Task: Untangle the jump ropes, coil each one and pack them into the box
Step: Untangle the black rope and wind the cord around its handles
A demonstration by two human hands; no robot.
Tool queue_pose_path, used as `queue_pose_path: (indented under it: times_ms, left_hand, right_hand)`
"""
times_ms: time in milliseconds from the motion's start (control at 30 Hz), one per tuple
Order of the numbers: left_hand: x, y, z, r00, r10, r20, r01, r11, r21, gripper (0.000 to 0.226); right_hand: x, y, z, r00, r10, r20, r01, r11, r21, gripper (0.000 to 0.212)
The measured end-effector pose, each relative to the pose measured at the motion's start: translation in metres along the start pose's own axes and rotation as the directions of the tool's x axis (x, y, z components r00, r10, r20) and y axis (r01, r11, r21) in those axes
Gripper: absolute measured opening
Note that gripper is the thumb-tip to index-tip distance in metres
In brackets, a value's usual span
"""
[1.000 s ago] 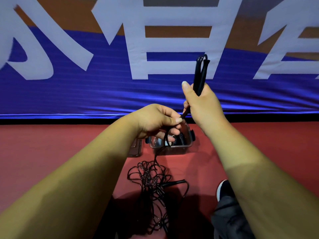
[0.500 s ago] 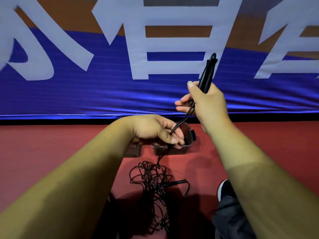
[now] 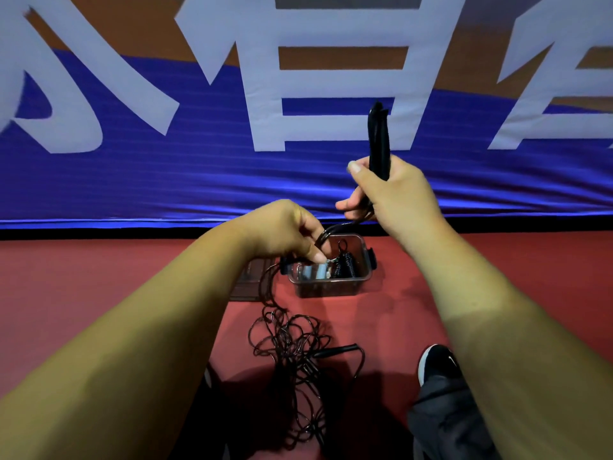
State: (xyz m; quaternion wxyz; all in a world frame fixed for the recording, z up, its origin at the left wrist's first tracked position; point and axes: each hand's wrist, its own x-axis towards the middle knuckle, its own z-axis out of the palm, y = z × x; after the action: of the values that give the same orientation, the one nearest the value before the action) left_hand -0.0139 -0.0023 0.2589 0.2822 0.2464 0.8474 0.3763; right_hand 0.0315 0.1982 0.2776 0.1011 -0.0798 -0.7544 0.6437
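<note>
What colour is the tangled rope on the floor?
The tangled rope is black; the head view shows it best.

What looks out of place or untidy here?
A black jump rope lies in a loose tangle on the red floor, in front of the clear box, with one handle sticking out. It is not yet coiled or packed.

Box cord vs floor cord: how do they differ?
The box cord is wound into a tight, compact coil; the floor cord sprawls in loose tangled loops. The box cord sits inside the clear box; the floor cord lies on the red floor, one strand running up toward the left hand. Both are thin and black.
</note>
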Motion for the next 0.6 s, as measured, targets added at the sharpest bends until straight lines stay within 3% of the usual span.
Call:
queue_pose_path:
  times_ms: [100,267,400,600]
  left_hand:
    - [0.002,0.0,-0.005,0.992,0.007,-0.127,0.001,0.998,0.067,0.017]
    - [0.004,-0.009,-0.015,0.964,0.013,-0.266,0.003,0.998,0.06,0.01]
    - [0.009,-0.012,-0.019,0.917,0.024,-0.397,0.005,0.997,0.072,0.015]
    - [0.012,-0.012,-0.019,0.891,0.068,-0.449,-0.097,0.994,-0.041,0.017]
  right_hand:
    - [0.002,0.003,-0.004,0.999,0.007,0.045,0.0,0.99,-0.138,0.012]
    - [-0.001,0.011,-0.004,0.977,0.115,0.181,-0.089,0.986,-0.143,0.019]
    - [-0.01,0.008,0.001,0.905,0.199,0.376,-0.169,0.979,-0.112,0.042]
    - [-0.014,0.007,0.005,0.803,0.266,0.533,-0.21,0.964,-0.164,0.039]
